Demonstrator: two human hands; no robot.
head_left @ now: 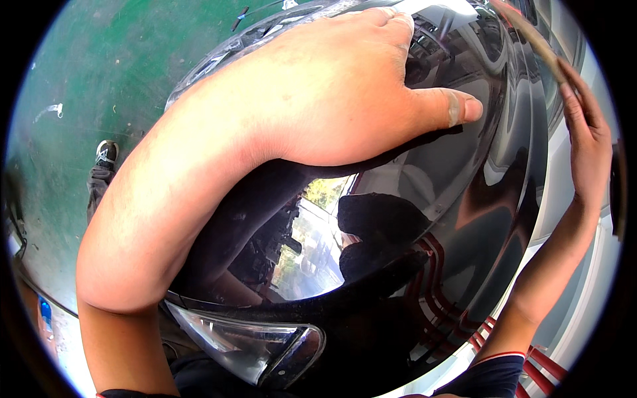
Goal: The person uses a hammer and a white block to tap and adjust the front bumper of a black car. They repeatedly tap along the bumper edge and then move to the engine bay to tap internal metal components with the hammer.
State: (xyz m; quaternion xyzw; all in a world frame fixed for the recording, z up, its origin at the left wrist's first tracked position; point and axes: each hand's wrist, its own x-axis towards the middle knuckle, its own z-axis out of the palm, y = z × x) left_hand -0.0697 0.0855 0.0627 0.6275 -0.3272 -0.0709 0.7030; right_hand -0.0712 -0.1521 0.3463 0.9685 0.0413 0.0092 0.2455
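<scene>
Nearest: my left forearm [172,179] rises from the lower left and bends across a glossy black car panel [458,199]. My left hand [352,93] ends it, back uppermost, palm toward the panel. Thumb is spread well away from the fingers; the fingers lie close together at the upper edge of view. The hand is loose, closed on nothing. Pale wraps show on the thumb and on one fingertip. Whether the palm bears on the panel, I cannot tell; its underside is hidden.

Below my forearm, a clear headlight [252,348] sits in the car's front, near me. The curved panel spans the middle, beneath my left hand and between my two arms. It carries a bright reflection [312,249] beside dark rounded shapes.

On the right, my right forearm [544,278] comes up from a dark sleeve [488,378] with red and white trim. My right hand [587,142] is raised at the panel's far right side, fingertips at the lower end of a narrow tan strip [534,40]. Pinched or merely touching: cannot tell.

Farther, lower right: red bars [544,365]. Left: green floor [133,66], bearing a dark shoe [106,154] and a whitish scrap [56,109].
</scene>
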